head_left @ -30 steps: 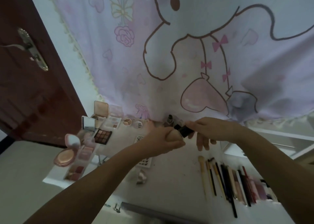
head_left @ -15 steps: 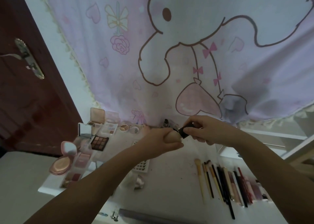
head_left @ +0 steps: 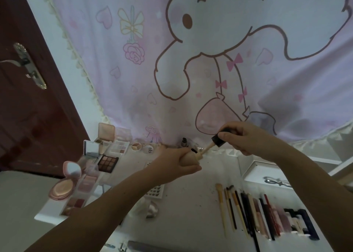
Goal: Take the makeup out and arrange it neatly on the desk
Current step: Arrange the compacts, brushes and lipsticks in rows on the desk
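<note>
White surface [head_left: 191, 204] nearest, brush row [head_left: 248, 209] right, palettes [head_left: 108, 163] left; above it left hand [head_left: 177, 162] grip curls round beige foundation bottle [head_left: 191, 159], right hand [head_left: 246, 138] grip pinches black cap [head_left: 219, 140] with wand pulled clear, curtain [head_left: 210, 60] behind; likely checking, next recap, set down.

bare forearms [head_left: 107, 204], no sleeves, no rings
</note>
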Tool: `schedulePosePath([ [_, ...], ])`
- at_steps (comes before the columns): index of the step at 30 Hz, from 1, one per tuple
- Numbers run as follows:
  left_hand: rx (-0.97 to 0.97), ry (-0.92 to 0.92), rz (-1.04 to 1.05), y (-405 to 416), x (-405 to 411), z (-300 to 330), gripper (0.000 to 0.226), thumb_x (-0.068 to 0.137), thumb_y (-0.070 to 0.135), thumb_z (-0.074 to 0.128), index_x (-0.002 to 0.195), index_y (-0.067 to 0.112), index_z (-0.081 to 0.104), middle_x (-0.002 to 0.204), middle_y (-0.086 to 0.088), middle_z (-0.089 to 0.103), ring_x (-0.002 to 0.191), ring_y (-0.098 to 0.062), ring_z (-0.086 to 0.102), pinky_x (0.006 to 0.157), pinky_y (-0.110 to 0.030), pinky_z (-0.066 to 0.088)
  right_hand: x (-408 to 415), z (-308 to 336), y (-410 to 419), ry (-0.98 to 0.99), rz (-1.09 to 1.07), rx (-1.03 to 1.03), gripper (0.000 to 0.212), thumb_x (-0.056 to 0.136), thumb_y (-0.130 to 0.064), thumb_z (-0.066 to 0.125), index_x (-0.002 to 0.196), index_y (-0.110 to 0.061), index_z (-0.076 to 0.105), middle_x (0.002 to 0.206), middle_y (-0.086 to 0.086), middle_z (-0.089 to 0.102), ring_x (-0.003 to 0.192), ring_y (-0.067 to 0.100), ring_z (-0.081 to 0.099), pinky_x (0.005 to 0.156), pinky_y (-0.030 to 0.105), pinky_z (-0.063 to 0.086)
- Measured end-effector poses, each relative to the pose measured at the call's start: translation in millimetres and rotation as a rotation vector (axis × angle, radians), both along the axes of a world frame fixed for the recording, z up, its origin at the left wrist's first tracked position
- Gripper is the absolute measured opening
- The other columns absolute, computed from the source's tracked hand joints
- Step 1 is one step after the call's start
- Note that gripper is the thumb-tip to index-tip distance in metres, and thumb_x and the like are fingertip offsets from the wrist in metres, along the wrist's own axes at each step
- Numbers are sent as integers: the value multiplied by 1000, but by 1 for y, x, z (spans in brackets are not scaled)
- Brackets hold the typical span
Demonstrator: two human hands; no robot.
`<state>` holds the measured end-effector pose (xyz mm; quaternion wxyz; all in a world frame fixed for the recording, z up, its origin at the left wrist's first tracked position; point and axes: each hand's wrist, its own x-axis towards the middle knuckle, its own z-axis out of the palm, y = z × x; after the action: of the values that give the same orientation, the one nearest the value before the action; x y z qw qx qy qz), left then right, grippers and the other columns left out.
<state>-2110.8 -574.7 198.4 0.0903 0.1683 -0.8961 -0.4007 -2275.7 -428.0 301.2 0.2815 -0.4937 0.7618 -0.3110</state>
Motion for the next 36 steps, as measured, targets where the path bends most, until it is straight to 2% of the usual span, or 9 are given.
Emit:
schedulePosePath([
  [4,41,21,38,0,2,-5,31,77,51,68,96,27,61,92,2,62,83,-16,60,76,-35,55,-3,-7,-1,-68,-32,1,21,94,-21,53,102,-3,60,58,-2,41,41,3,32,39,15,29],
  [8,28,32,75,-3,2,-13,41,72,61,66,98,30,62,96,5,58,92,-18,54,83,-37,52,-5,-16,-2,-132,-27,19,18,95,-20,52,100,-6,62,58,-1,41,42,4,31,39,15,28],
  [13,42,25,73,-3,3,-13,38,78,48,69,100,17,62,96,-6,60,85,-19,58,79,-38,53,-18,-14,-1,-157,-64,0,17,94,-20,53,98,-8,63,55,-2,40,42,5,30,38,16,27],
  [19,65,12,69,-8,-2,-18,40,75,56,66,101,27,62,96,1,59,86,-14,57,75,-28,54,-20,-13,-8,-137,-78,-37,19,94,-22,53,98,-5,62,56,-1,39,41,4,31,38,16,28],
  [22,73,-10,72,-12,-2,-24,51,64,73,59,99,35,60,98,1,59,89,-16,56,76,-32,56,-21,-14,-8,-126,-74,-9,24,94,-21,53,99,1,59,53,-4,39,40,5,30,38,16,27],
  [25,64,-32,71,-14,-4,-29,53,61,79,55,98,41,58,102,0,56,91,-18,56,78,-32,56,-20,-14,-7,-126,-69,-3,24,93,-20,53,100,2,58,50,-7,40,40,5,30,38,16,27],
  [28,59,-35,54,-13,-4,-30,42,67,71,61,96,40,58,103,-1,53,88,-16,56,75,-27,55,-18,-14,-8,-113,-56,-8,24,94,-20,53,101,2,59,52,-6,40,41,5,31,38,16,28],
  [31,58,-26,59,-10,-3,-27,32,73,58,67,95,37,57,100,2,51,86,-14,56,77,-30,55,-18,-15,-8,-106,-54,-10,24,94,-20,53,101,2,59,51,-7,39,41,4,30,38,16,28],
  [36,106,-40,54,-7,-5,-27,35,76,53,69,100,29,60,96,5,54,82,-13,58,76,-29,55,-22,-17,-8,-136,-64,-20,19,94,-20,53,99,-4,61,52,-7,40,41,4,31,38,16,27],
])
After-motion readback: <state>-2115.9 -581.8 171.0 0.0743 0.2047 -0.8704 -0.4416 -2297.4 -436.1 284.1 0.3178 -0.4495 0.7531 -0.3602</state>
